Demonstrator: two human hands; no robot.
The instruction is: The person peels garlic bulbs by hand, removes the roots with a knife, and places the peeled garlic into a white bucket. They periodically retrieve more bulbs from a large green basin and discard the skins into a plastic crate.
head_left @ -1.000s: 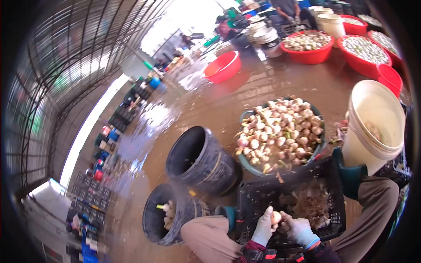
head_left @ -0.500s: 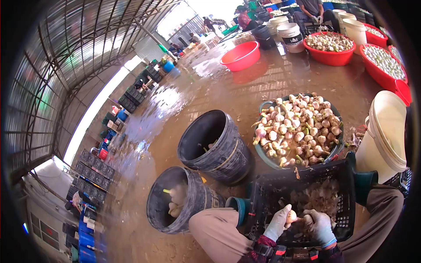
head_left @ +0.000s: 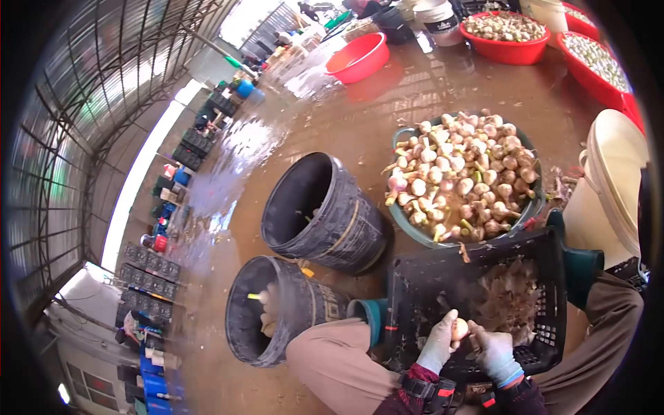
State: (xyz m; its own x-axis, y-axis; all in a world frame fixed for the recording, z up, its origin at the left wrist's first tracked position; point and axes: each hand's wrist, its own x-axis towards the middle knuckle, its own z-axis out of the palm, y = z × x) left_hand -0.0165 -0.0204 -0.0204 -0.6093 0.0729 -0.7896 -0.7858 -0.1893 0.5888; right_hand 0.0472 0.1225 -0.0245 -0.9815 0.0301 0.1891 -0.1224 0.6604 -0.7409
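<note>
A pale garlic bulb (head_left: pixel 459 328) is held in the fingers of my gloved left hand (head_left: pixel 439 344), low over a black plastic crate (head_left: pixel 415 277). My gloved right hand (head_left: pixel 496 353) is beside it, its closed fingertips at the right edge of the bulb. Whatever those fingers pinch is too small and shadowed to make out. Brown papery garlic skins (head_left: pixel 510 294) lie in the crate below both hands. Just beyond the crate, a round green tub (head_left: pixel 415 234) is heaped with unpeeled garlic bulbs (head_left: pixel 463 173).
Left of the crate stand two black buckets, the farther one (head_left: pixel 346 232) tilted and the nearer one (head_left: pixel 311 304) holding pale bulbs. A cream bucket (head_left: pixel 588 214) stands at right. Red basins (head_left: pixel 360 59) sit farther back on the wet brown floor (head_left: pixel 297 166).
The view has tilted and shifted, so the far basins sit higher in it. My left hand still holds the bulb; the right fingers have moved from its stem side to closer against it.
</note>
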